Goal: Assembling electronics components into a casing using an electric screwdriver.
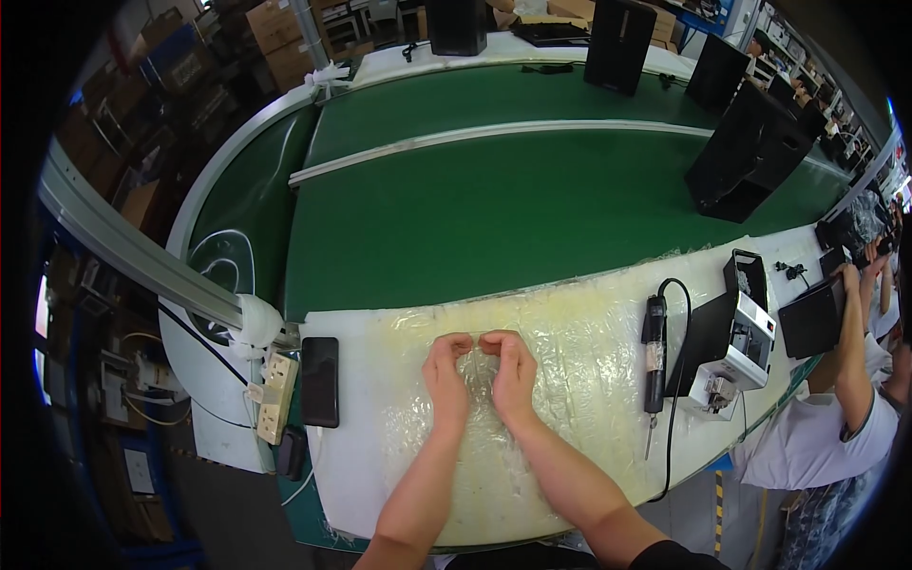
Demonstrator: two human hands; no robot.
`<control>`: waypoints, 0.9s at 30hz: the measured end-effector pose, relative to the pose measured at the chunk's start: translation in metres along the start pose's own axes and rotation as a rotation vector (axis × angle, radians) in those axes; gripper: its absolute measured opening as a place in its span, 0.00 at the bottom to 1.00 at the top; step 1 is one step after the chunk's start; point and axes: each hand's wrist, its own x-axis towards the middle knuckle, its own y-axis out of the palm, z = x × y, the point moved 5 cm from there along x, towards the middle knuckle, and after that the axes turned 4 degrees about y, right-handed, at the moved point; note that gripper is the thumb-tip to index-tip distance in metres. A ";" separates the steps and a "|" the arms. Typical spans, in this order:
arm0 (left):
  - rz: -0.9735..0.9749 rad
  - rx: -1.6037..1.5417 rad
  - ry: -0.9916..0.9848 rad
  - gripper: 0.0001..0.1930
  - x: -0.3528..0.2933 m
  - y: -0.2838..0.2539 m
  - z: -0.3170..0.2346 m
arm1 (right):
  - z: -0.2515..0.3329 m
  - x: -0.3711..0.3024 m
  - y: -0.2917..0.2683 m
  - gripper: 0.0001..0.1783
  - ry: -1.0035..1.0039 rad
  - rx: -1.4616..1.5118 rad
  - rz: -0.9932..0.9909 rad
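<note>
My left hand (446, 372) and my right hand (511, 370) rest side by side on the worktop (399, 446), which is covered with clear, wrinkled plastic film. Their fingers curl inward, the fingertips facing each other across a narrow gap. Nothing shows in either hand. To the left of my left hand lies a black smartphone (320, 382). Off to the right of my right hand, a black electric screwdriver (655, 356) with a long thin bit lies on the worktop, its cable curving beside it.
A green conveyor belt (475, 218) runs beyond the worktop, with black speaker boxes (750, 157) on and behind it. A power strip (276, 399) hangs by the metal post at left. A black-and-white screw dispenser (736, 351) stands at right, near a co-worker's arm (852, 361).
</note>
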 end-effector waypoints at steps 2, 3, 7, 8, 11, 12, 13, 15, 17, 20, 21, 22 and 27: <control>0.024 -0.074 -0.057 0.21 0.000 0.002 0.001 | 0.002 -0.003 0.001 0.20 -0.008 -0.002 0.022; 0.026 -0.075 -0.059 0.21 -0.003 0.007 -0.006 | 0.002 -0.005 0.003 0.20 0.003 -0.059 0.065; 0.105 0.024 -0.052 0.20 -0.007 0.018 -0.012 | 0.007 -0.007 0.008 0.20 0.069 -0.049 0.084; 0.083 -0.097 -0.125 0.20 -0.006 0.016 -0.005 | 0.005 -0.006 0.007 0.20 0.085 0.048 0.054; 0.056 -0.113 -0.043 0.20 -0.004 0.012 -0.006 | 0.007 -0.001 -0.004 0.19 -0.009 -0.030 -0.075; 0.054 -0.112 -0.043 0.20 -0.004 0.012 -0.005 | 0.005 -0.001 -0.005 0.19 -0.008 -0.029 -0.073; 0.097 -0.051 0.021 0.19 -0.006 0.015 -0.007 | 0.003 0.000 -0.005 0.19 -0.010 -0.039 -0.066; 0.141 0.006 0.085 0.19 -0.007 0.018 -0.010 | 0.002 0.000 -0.005 0.20 -0.014 -0.051 -0.061; 0.122 0.058 0.067 0.18 -0.007 0.016 -0.009 | 0.007 0.000 -0.004 0.20 -0.097 -0.134 -0.072; 0.172 -0.013 -0.034 0.18 -0.007 0.018 -0.009 | 0.009 -0.001 0.000 0.19 -0.041 -0.042 -0.008; 0.171 -0.012 -0.035 0.18 -0.010 0.020 -0.013 | 0.009 -0.001 0.000 0.19 -0.040 -0.041 -0.008; 0.207 0.047 -0.019 0.18 -0.014 0.025 -0.018 | 0.006 -0.002 0.001 0.19 0.009 -0.038 0.032; 0.185 0.027 -0.096 0.19 -0.013 0.022 -0.007 | -0.003 -0.001 0.003 0.20 0.145 0.009 0.061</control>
